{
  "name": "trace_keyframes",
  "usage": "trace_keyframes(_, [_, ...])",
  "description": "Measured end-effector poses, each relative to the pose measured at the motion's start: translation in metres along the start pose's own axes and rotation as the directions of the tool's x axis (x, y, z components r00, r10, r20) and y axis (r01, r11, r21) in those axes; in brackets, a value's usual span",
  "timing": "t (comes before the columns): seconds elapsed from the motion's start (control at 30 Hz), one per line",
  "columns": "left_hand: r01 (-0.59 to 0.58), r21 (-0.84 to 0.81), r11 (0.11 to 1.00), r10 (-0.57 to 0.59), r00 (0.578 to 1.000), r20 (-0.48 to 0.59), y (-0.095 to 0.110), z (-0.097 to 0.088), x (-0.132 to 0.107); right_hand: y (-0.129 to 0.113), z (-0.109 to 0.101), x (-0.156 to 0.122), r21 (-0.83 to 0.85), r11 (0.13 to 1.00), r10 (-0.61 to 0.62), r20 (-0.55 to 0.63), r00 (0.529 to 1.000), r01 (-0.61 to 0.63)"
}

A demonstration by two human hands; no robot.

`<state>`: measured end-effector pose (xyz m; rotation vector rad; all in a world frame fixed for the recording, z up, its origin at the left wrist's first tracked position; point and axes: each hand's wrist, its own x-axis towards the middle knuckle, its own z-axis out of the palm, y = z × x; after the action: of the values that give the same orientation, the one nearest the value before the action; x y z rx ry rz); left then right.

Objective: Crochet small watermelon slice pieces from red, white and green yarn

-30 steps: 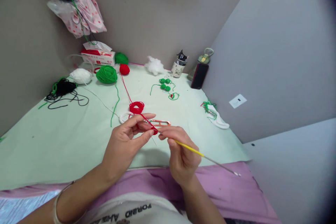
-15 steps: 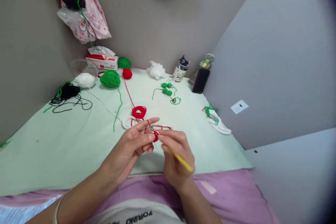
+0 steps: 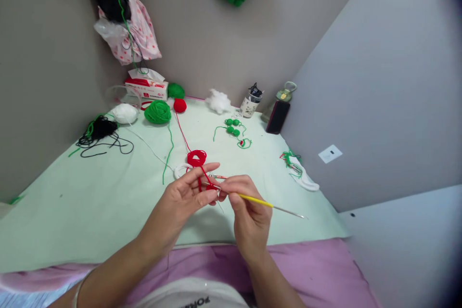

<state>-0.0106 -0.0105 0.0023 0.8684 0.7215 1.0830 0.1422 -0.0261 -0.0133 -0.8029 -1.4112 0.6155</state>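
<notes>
Between thumb and fingers, my left hand point(image 3: 184, 202) pinches a small red crochet piece point(image 3: 211, 186), mostly hidden by the fingertips. Red yarn point(image 3: 202, 173) runs over its raised index finger. My right hand point(image 3: 250, 211) is closed around a crochet hook point(image 3: 256, 199) with a yellow grip; its front tip meets the red piece and yarn, while the metal rear end points right. Just beyond the hands lie a coil of red yarn point(image 3: 197, 158) and a white ring-shaped coil point(image 3: 180, 170). An orange-and-silver tool point(image 3: 218, 176) shows partly behind my fingers.
Green yarn point(image 3: 158, 112), white yarn point(image 3: 125, 113), a red ball point(image 3: 179, 105) and black yarn point(image 3: 103, 127) lie at left. Farther back are a tissue box point(image 3: 147, 89), stuffing point(image 3: 218, 101), a cup point(image 3: 250, 104) and a phone point(image 3: 278, 117). Small green crocheted pieces point(image 3: 232, 131) lie mid-table.
The crochet hook has swung from pointing down toward me to lying nearly level, its rear end now to the right. My right hand has turned with it. The view has shifted slightly.
</notes>
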Motion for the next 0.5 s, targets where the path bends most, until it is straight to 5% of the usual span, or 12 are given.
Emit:
trace_keyframes(0.27, [0.151, -0.143, 0.978, -0.136, 0.984, 0.112, 0.003, -0.008, 0.003, 0.004, -0.001, 0.004, 0.331, 0.932, 0.154, 0.017, 0.988, -0.150])
trace_keyframes(0.5, [0.237, -0.190, 0.953, -0.182, 0.947, 0.265, 0.000, -0.011, 0.007, 0.001, -0.011, 0.013, 0.470, 0.806, 0.381, 0.056, 0.923, -0.361])
